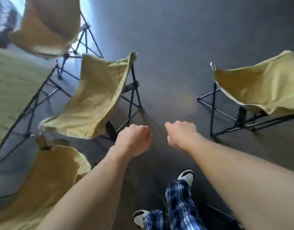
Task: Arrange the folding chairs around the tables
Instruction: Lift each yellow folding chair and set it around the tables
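We look down past two bare forearms stretched out over a dark, matte floor (176,47). Our left hand (134,140) hangs with its fingers curled under into a loose fist, holding nothing that we can see. Our right hand (179,135) is the same: knuckles up, fingers tucked in, nothing in its grasp. The two fists sit near each other, apart, and neither touches a chair.

Four folding chairs surround us, all with slack mustard-yellow cloth seats slung on thin black rod frames. The nearest middle chair (96,100) stands just left of our left hand; its fabric sags in a soft trough, lightly creased, with crossed black struts showing at its right side. Below it, at lower left, the near-left chair (48,183) shows a broad fold of the same cloth, partly hidden by our left forearm. At upper left the far chair (48,29) is blurred, its seat rounded and browner in shade. The right-hand chair (262,87) stands well apart across the open floor, its cloth corner peaked, its frame forming triangles on the floor.

Along the left edge lies a pale green, flat table top (11,90) on a black lattice frame, with the left-side chairs close beside it.

Below, blue plaid trousers (181,201) and white-and-black sneakers (187,177) show.
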Demonstrator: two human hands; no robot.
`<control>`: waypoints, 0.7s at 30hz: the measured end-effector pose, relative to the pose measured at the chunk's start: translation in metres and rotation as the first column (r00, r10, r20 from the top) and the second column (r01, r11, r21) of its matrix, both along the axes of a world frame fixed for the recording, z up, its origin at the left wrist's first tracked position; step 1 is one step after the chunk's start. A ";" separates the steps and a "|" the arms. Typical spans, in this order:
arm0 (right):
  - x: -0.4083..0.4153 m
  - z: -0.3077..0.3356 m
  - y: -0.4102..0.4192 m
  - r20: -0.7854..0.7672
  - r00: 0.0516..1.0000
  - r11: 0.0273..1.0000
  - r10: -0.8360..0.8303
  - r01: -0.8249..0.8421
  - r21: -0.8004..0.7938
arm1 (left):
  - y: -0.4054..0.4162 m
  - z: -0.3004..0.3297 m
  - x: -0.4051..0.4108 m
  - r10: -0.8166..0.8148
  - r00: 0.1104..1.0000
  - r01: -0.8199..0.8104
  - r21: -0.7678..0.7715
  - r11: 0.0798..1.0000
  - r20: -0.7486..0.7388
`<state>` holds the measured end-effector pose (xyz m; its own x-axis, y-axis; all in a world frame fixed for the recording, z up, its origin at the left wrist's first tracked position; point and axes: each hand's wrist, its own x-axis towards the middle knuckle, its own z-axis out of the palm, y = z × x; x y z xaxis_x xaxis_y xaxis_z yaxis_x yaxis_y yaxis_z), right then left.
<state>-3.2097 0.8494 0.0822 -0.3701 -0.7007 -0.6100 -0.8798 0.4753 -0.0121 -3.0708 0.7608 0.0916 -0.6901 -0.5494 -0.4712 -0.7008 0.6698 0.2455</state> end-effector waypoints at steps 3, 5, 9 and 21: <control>-0.075 0.016 0.036 -0.011 0.965 0.965 -0.260 0.260 -0.016 | 0.012 0.016 -0.087 -0.149 0.989 0.149 0.002 0.989 0.012; -0.120 0.028 0.058 -0.016 0.925 0.925 -0.381 0.380 -0.021 | 0.023 0.028 -0.140 -0.221 0.975 0.221 0.017 0.975 0.011; -0.207 0.037 0.104 -0.009 0.823 0.821 -0.568 0.565 -0.084 | 0.046 0.030 -0.246 -0.312 0.950 0.312 0.041 0.949 0.010; -0.294 0.001 0.257 0.056 0.384 0.382 -0.922 0.923 -0.047 | 0.183 -0.025 -0.456 -0.700 0.708 0.695 0.085 0.714 0.093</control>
<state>-3.5041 1.1065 0.0827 -0.8023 0.0309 -0.5962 0.1006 0.9914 -0.0839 -3.5267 0.9433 0.0665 -0.8107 0.0890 -0.5787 -0.0612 0.9701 0.2350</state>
